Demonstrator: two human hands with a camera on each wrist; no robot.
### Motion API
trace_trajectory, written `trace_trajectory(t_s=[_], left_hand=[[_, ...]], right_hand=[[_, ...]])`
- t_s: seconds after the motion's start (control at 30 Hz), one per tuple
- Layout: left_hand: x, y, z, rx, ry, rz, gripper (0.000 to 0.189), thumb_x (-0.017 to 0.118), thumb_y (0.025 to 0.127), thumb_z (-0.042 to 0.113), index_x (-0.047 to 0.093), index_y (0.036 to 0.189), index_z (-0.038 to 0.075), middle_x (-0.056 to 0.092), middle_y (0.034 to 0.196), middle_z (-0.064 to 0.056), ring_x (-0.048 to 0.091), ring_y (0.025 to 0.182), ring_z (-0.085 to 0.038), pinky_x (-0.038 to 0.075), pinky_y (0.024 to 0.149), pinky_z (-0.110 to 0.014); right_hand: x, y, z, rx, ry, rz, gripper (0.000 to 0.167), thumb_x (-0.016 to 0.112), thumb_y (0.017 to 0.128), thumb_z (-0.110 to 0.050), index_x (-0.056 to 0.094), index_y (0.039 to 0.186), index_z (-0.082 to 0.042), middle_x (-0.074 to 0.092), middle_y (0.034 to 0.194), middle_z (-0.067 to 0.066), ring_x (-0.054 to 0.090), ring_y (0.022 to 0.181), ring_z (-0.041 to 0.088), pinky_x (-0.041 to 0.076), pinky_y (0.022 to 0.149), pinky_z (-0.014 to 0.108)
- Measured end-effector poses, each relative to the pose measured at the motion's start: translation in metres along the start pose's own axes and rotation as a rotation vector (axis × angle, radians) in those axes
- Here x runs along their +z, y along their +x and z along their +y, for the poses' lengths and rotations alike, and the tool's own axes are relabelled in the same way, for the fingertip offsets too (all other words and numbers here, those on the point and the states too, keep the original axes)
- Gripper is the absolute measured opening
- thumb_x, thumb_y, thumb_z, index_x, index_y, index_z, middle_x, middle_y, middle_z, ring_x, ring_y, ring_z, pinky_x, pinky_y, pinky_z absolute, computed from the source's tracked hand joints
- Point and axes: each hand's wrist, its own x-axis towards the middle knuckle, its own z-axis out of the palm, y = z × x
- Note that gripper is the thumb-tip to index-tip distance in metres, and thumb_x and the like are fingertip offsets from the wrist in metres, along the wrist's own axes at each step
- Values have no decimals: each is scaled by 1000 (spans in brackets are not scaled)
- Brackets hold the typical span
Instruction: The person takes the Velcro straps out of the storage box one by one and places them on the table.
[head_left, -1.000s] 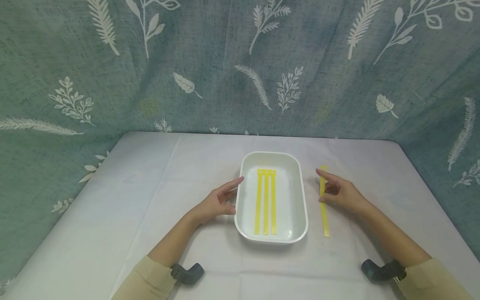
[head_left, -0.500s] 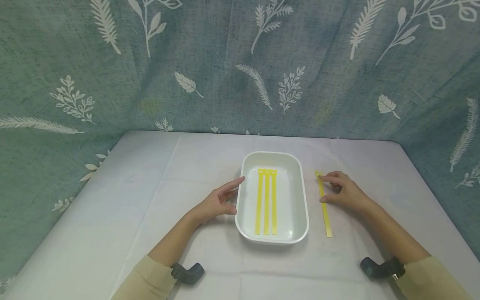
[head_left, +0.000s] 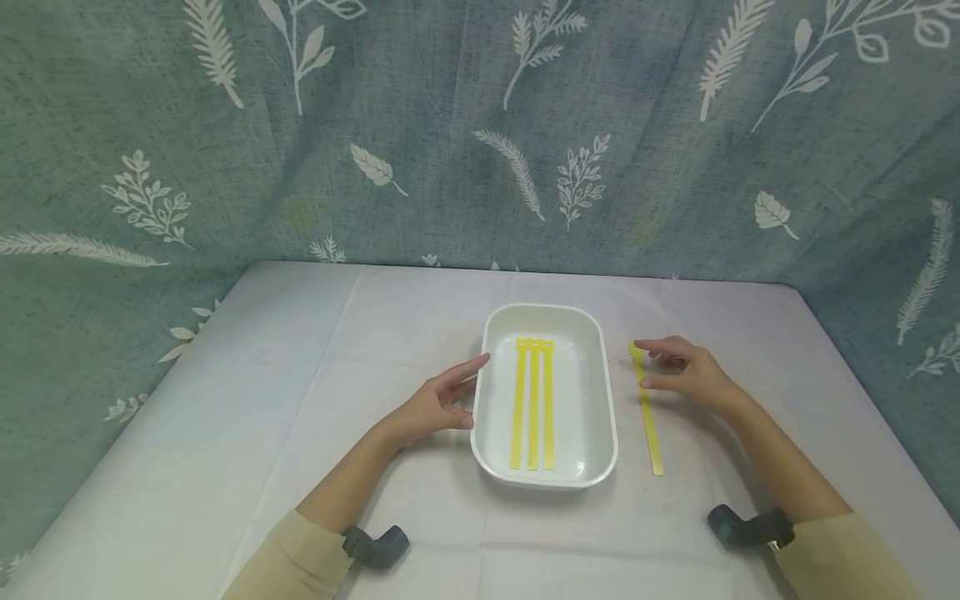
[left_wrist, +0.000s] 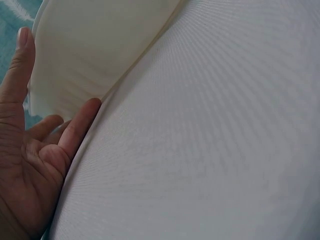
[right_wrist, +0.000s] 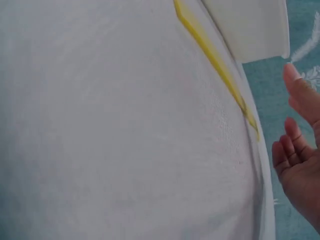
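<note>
A white rectangular tray [head_left: 583, 392] stands mid-table. Inside it lie 3 flat yellow straps [head_left: 533, 408], side by side, their slotted ends at the far side. My left hand [head_left: 431, 408] rests against the tray's left side with fingers and thumb spread; in the left wrist view the fingers lie along the tray wall [left_wrist: 100, 55]. To the right of the tray another yellow strap [head_left: 650, 433] lies on the cloth, slotted end away from me. My right hand [head_left: 690, 371] hovers over its far half, fingers loosely bent; the right wrist view shows the hand [right_wrist: 302, 170] apart from the strap [right_wrist: 215, 57].
A white cloth [head_left: 315, 467] covers the table. Behind it hangs a blue-green curtain [head_left: 420, 167] with white leaf prints. Dark wrist devices [head_left: 377, 548] sit at both sleeve cuffs.
The right hand has let go of the loose strap and lifted slightly off it. The strap's far end has swung left, towards the tray. The left hand and tray have stayed put.
</note>
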Motion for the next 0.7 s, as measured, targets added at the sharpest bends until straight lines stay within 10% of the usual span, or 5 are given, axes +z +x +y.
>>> trace_trajectory(t_s=[0.7], left_hand=[[1,1,1,0,-13,-2,94,82,73,14,27,150,16,16,158,0,21,143,-30,51,95,-34]], right_hand=[[4,28,-59,-149,137,0,61,79,77,-16,54,133,-9,51,110,13,48,98,31,47,78,18]])
